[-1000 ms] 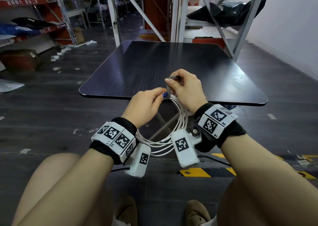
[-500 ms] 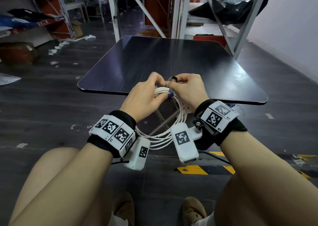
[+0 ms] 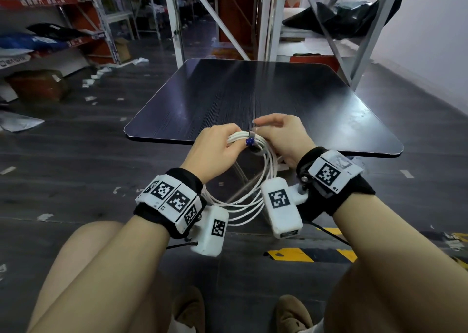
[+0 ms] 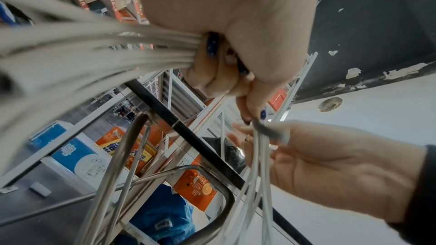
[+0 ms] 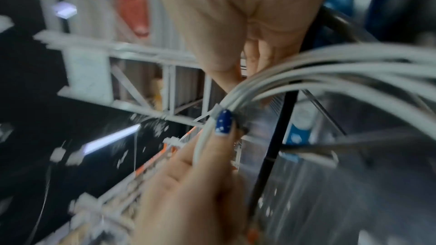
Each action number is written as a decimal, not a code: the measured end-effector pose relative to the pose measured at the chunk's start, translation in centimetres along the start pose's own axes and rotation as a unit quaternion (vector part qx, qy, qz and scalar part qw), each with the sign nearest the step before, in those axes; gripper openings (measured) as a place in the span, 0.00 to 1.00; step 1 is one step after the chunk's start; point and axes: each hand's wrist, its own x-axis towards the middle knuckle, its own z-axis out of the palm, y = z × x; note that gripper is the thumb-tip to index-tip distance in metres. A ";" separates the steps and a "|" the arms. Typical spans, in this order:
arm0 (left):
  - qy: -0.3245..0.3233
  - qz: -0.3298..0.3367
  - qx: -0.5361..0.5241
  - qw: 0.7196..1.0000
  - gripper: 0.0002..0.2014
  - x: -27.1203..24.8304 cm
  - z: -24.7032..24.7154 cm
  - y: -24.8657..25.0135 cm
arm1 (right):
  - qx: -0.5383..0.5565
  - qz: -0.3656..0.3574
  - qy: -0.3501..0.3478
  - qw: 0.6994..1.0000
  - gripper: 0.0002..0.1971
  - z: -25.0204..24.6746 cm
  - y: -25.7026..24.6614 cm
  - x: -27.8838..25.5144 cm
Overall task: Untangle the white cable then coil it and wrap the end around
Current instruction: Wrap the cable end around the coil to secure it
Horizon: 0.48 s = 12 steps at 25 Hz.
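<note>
The white cable (image 3: pixel 255 202) hangs as a coil of several loops in front of the near edge of the dark table (image 3: pixel 253 92). My left hand (image 3: pixel 215 150) grips the top of the coil, its thumb with a blue nail pressing the strands together beside the grey cable end (image 3: pixel 250 140). The left wrist view shows the left hand (image 4: pixel 235 16) curled round the bundle (image 4: pixel 94 53), with the grey end (image 4: pixel 271 131) lying against my right hand (image 4: pixel 330 165). My right hand (image 3: pixel 283 137) hovers just right of the coil top, fingers stretched out and loose, holding nothing firmly.
Metal table legs (image 4: pixel 113 165) run under the tabletop right behind the hanging loops. Steel shelving racks (image 3: pixel 177 16) stand beyond the table, with boxes and scraps on the dark floor at left (image 3: pixel 38 84). My knees sit below the hands.
My left hand has closed round the top of the coil. My right hand, which pinched the grey end a second ago, has opened its fingers and eased off it.
</note>
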 end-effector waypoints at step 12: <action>0.029 -0.095 -0.128 0.987 0.11 1.2 -0.8 -0.7 | -0.183 -0.261 -0.096 0.943 0.12 -2.1 -0.6 -1.4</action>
